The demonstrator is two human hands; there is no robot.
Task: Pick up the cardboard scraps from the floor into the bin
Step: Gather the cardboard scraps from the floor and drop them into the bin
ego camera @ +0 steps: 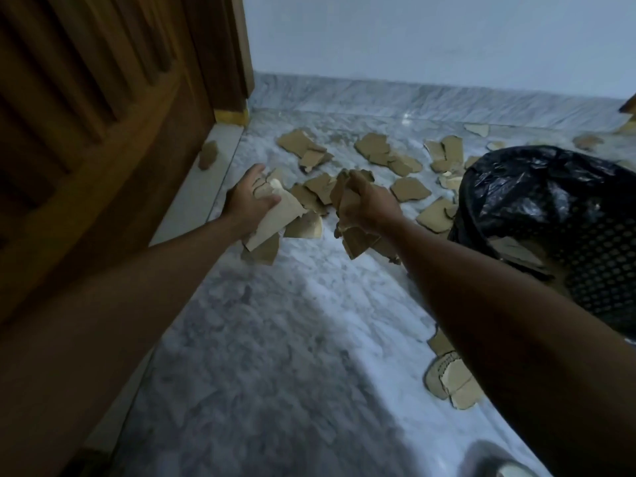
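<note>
My left hand (248, 204) is closed around a bunch of pale cardboard scraps (275, 220) held above the marble floor. To its right, my right hand (370, 206) grips a second bunch of brown cardboard scraps (356, 241). Several more loose scraps (411, 189) lie scattered on the floor beyond both hands. The bin (585, 270), a black perforated basket lined with a black plastic bag (543, 187), stands at the right, close to my right forearm. A few scraps (512, 251) lie inside it.
A wooden door (103, 132) runs along the left, with one scrap (208, 154) on the sill beside it. More scraps (452, 382) lie on the floor under my right forearm. A marble skirting and white wall (413, 36) close the far side.
</note>
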